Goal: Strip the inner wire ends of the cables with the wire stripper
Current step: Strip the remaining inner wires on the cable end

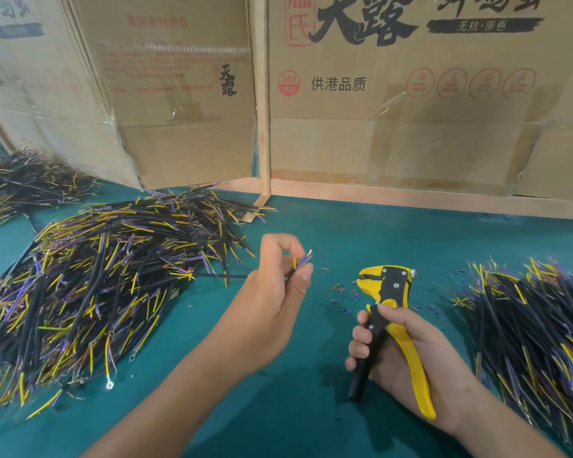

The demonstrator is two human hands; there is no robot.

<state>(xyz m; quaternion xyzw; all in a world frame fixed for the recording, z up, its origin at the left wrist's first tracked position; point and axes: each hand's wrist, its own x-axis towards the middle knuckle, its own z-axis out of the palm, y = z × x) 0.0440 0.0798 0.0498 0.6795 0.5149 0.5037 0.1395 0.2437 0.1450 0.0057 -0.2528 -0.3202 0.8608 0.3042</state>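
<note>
Above the green mat (pixel 278 408), the left hand (pixel 272 292) pinches a black cable (pixel 227 276) with fanned yellow and purple inner wires (pixel 303 260), while the right hand (pixel 407 355) grips the yellow-and-black wire stripper (pixel 386 312) just right of it.

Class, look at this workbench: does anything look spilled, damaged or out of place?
Small bits of stripped insulation lie scattered on the green mat around the wire stripper, loose debris rather than damage. The cardboard wall behind the left pile is torn at its lower edge.

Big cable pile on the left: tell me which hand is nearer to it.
Left. The left hand is just beside the big cable pile, holding one cable; the right hand grips the wire stripper farther away.
</note>
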